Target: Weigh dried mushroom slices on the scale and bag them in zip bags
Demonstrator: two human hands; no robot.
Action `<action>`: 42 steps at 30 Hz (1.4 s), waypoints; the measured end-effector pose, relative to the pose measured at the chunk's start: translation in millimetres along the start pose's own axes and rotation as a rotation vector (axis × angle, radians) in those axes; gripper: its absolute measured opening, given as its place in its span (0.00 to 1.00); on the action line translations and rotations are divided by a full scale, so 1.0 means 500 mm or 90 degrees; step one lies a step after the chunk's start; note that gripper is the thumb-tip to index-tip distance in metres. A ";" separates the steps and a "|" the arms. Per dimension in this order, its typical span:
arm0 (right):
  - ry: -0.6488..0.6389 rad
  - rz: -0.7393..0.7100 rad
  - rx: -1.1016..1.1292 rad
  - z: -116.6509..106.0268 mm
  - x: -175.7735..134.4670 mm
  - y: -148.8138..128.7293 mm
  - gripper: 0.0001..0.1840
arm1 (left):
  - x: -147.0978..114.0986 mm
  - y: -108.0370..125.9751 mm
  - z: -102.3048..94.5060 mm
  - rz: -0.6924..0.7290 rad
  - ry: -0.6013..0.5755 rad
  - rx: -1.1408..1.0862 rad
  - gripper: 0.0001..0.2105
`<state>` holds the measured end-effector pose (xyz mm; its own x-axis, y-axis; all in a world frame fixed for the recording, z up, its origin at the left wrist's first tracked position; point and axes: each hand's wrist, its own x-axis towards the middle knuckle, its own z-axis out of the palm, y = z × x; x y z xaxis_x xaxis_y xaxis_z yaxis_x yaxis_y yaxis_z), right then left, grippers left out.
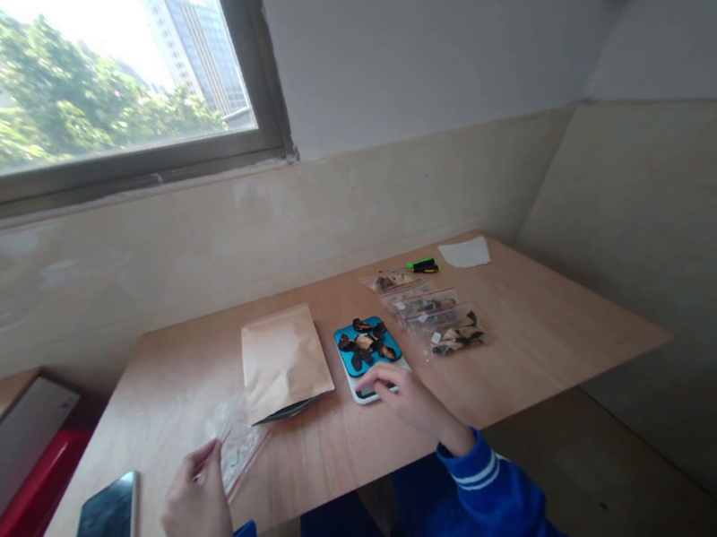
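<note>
With my left hand [198, 504] pinching a plastic bag [241, 446] lower left, right hand [402, 391] loosely spread, empty, at the central scale [352, 372], I judge this weighing, calling next for a steady reading.

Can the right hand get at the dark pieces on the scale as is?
Looks like yes. The right hand is at the near end of the scale, right beside the dark pieces. They lie uncovered on top, and nothing visible blocks the way.

Daylight via window [77, 86], sky [100, 14] overexp., upper-R blur.
</note>
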<state>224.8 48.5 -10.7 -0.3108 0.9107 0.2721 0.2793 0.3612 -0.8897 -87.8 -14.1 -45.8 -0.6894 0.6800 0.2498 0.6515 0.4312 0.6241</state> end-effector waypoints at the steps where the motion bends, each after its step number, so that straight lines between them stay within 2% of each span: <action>1: -0.031 0.000 0.025 0.029 0.001 -0.013 0.14 | -0.009 0.022 0.001 0.002 0.008 -0.029 0.18; 3: -0.067 0.002 0.081 0.084 0.001 -0.034 0.12 | -0.030 0.067 0.006 0.009 0.013 -0.127 0.18; 5: -0.070 0.023 0.134 0.128 -0.001 -0.049 0.14 | -0.057 0.109 0.014 0.030 -0.015 -0.239 0.17; 7: -0.061 0.047 0.174 0.156 -0.002 -0.056 0.19 | -0.086 0.148 0.023 0.095 -0.066 -0.321 0.17; 11: 0.009 0.071 0.245 0.160 0.001 -0.048 0.19 | -0.131 0.205 0.042 0.184 -0.209 -0.431 0.15; 14: 0.062 0.078 0.251 0.141 0.006 -0.034 0.16 | -0.146 0.225 0.056 0.177 -0.257 -0.489 0.14; 19: 0.098 0.083 0.232 0.120 0.009 -0.017 0.14 | -0.150 0.235 0.067 0.141 -0.262 -0.511 0.16; 23: 0.098 0.115 0.265 0.121 0.010 -0.003 0.15 | -0.150 0.235 0.067 0.133 -0.267 -0.517 0.17; 27: 0.090 0.149 0.326 0.128 0.014 0.014 0.19 | -0.146 0.227 0.066 0.127 -0.237 -0.500 0.17; 30: 0.076 0.174 0.399 0.151 0.017 0.032 0.22 | -0.139 0.217 0.061 0.129 -0.186 -0.472 0.15; 33: 0.035 0.209 0.454 0.196 0.019 0.054 0.24 | -0.130 0.208 0.051 0.131 -0.139 -0.453 0.14; 36: -0.011 0.218 0.425 0.248 0.016 0.070 0.22 | -0.124 0.202 0.038 0.128 -0.106 -0.446 0.14; 39: 0.028 0.208 0.320 0.272 0.011 0.067 0.23 | -0.121 0.197 0.030 0.135 -0.090 -0.421 0.14; 42: 0.103 0.165 0.267 0.251 0.008 0.040 0.22 | -0.120 0.193 0.033 0.147 -0.090 -0.389 0.14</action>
<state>115.0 34.3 -73.3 -0.1262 0.9909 0.0478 -0.0694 0.0392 -0.9968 21.3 -3.5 -12.8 -0.4778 0.8040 0.3539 0.4522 -0.1202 0.8838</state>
